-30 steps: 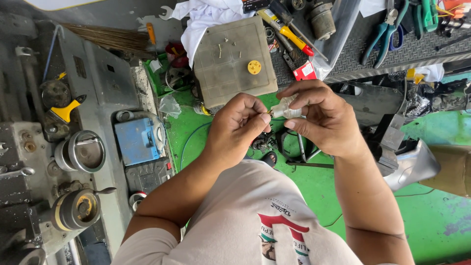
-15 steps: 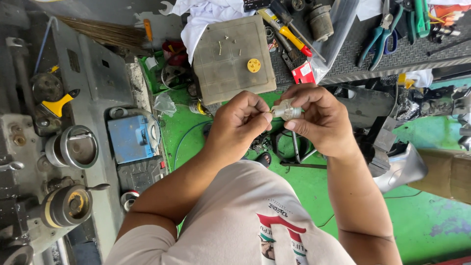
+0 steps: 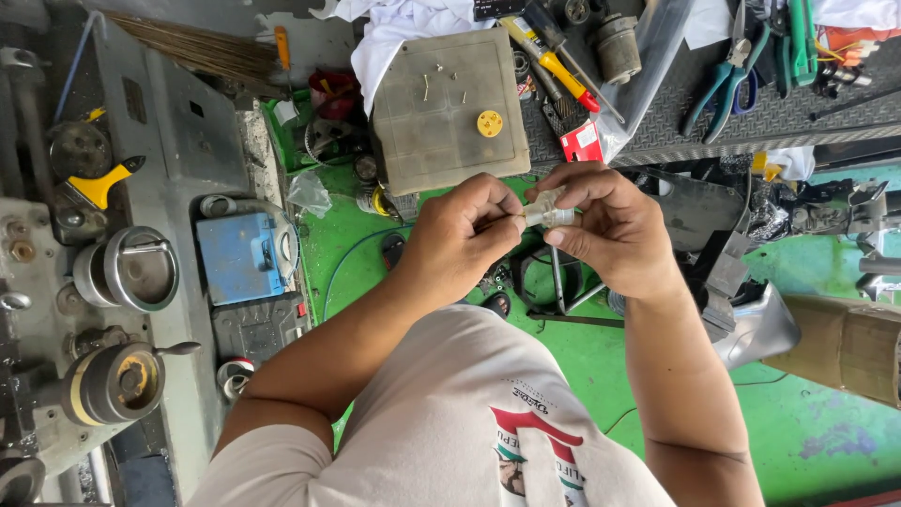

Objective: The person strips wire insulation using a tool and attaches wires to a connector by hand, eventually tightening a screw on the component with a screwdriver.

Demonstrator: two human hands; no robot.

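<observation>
Translucent plastic, a small whitish part (image 3: 549, 214), sat pinched just above the frame's centre. The right hand (image 3: 615, 230) clamped it from above and below, steadying it, while the left hand (image 3: 465, 235) closed its fingertips on the part's near end. Both hands met over the green floor (image 3: 798, 432), below the square grey tray (image 3: 446, 108) carrying loose screws and a yellow disc (image 3: 489, 123).
</observation>
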